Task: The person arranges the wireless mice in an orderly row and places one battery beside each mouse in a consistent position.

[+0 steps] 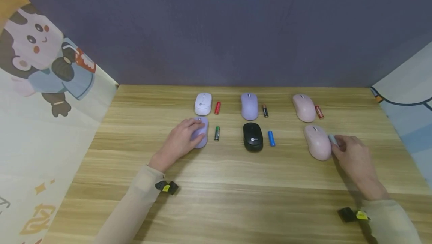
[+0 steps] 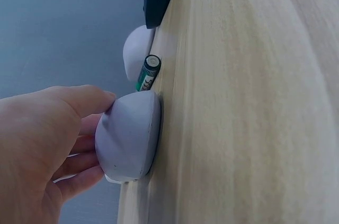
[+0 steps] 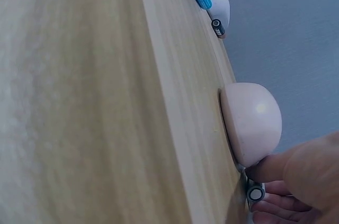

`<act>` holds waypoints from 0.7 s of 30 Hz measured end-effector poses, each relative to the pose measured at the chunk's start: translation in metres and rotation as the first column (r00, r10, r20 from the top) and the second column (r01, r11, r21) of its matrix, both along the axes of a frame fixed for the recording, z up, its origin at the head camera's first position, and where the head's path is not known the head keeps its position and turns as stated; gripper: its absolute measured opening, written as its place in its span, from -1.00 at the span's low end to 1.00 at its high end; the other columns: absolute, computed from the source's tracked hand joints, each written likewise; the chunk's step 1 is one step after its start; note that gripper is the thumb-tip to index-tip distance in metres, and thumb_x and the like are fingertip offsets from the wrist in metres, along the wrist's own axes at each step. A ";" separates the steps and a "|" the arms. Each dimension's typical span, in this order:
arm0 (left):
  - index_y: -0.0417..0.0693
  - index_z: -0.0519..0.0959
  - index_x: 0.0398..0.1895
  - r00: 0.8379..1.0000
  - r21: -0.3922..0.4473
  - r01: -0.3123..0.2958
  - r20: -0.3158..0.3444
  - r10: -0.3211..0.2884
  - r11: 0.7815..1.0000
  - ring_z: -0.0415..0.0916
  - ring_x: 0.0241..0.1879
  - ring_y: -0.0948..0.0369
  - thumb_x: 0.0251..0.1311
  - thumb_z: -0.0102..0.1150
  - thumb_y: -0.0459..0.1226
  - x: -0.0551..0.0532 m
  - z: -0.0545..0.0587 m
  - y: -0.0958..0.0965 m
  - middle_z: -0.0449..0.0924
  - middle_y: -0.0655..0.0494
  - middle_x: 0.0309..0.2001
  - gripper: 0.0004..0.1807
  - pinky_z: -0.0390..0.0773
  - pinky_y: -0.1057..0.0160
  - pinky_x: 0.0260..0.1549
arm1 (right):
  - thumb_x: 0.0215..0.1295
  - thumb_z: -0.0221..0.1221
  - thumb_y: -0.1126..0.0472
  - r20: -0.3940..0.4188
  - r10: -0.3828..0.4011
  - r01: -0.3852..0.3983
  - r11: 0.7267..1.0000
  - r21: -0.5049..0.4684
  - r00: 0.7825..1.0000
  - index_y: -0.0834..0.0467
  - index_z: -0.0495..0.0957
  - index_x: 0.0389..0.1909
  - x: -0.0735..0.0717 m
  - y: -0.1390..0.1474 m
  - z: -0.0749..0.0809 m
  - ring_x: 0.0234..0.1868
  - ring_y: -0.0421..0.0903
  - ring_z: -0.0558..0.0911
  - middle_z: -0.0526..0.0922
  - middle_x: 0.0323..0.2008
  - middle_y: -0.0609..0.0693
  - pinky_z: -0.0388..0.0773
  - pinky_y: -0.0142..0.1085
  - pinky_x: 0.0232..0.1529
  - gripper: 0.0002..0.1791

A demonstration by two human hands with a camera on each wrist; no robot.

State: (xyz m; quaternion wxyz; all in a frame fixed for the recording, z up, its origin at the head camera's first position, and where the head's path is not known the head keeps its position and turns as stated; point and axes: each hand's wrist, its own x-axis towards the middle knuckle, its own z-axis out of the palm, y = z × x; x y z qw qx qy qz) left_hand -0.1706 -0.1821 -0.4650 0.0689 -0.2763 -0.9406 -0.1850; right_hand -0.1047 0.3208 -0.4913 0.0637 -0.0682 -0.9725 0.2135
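At the front left of the mouse group, my left hand (image 1: 179, 141) grips a lavender computer mouse (image 2: 130, 136). The thumb lies along one side and the fingers reach round the other. The mouse sits on the wooden table. A green and black battery (image 1: 217, 133) lies just right of it. Over on the right, my right hand (image 1: 356, 157) pinches a pale grey-blue battery (image 1: 332, 139) between thumb and fingers. This battery is right beside the front pink mouse (image 1: 318, 142), and the thumb is close against that mouse's side. Part of the battery is hidden by the fingers.
Behind stand a white mouse (image 1: 203, 104), another lavender mouse (image 1: 249, 107) and another pink mouse (image 1: 304, 108). Red batteries (image 1: 217, 108) and a black one (image 1: 265, 111) lie beside them. A black mouse (image 1: 253, 138) and a blue battery (image 1: 271, 138) are in the middle.
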 end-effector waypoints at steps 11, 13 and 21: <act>-0.22 0.64 0.18 1.000 -0.005 -0.008 0.013 0.008 1.000 0.56 0.19 -0.07 0.30 0.39 -0.16 -0.001 -0.002 0.000 0.62 -0.15 0.20 -0.54 0.57 -0.03 0.27 | 0.36 0.30 0.35 0.001 -0.001 0.001 1.000 0.004 1.000 0.58 0.47 0.12 0.000 0.002 -0.002 -0.18 0.34 0.58 0.54 -0.15 0.44 0.57 0.17 -0.28 -0.55; -0.23 0.65 0.18 1.000 0.001 -0.004 0.005 0.004 1.000 0.57 0.18 -0.07 0.29 0.39 -0.17 -0.001 -0.003 0.000 0.62 -0.15 0.20 -0.54 0.58 -0.03 0.26 | 0.35 0.31 0.36 -0.010 0.004 -0.004 1.000 0.006 1.000 0.58 0.47 0.11 0.000 0.002 -0.003 -0.18 0.34 0.59 0.54 -0.15 0.44 0.58 0.18 -0.28 -0.55; -0.23 0.65 0.18 1.000 0.013 0.002 -0.011 -0.002 1.000 0.57 0.18 -0.07 0.29 0.39 -0.16 -0.002 -0.005 -0.001 0.62 -0.16 0.19 -0.54 0.59 -0.07 0.24 | 0.34 0.31 0.36 -0.021 0.008 -0.008 1.000 0.006 1.000 0.57 0.47 0.11 0.002 0.001 -0.004 -0.18 0.34 0.58 0.54 -0.16 0.44 0.57 0.17 -0.27 -0.56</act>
